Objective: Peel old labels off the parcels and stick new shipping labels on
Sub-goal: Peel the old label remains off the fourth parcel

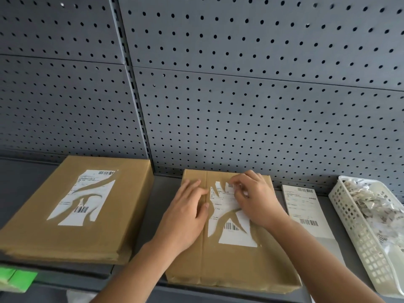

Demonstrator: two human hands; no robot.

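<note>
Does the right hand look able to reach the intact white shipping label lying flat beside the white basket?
Likely yes, once it lets go. The right hand pinches the torn white label on the middle brown cardboard parcel; the intact white shipping label lies just right of it, nothing between.

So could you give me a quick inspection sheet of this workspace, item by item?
Surface: grey shelf, with two parcels lying side by side.
Job's things: left parcel with a partly ripped old label; middle parcel with a torn label; whole label sheet lying to its right.
Clutter: white basket of paper scraps at far right; green object at the lower left edge, too blurred to identify.
Grippers: left hand rests flat on the middle parcel; right hand pinches the torn label's upper part.
Cables: nothing seen.
Surroundings: grey pegboard wall behind the shelf.
</note>
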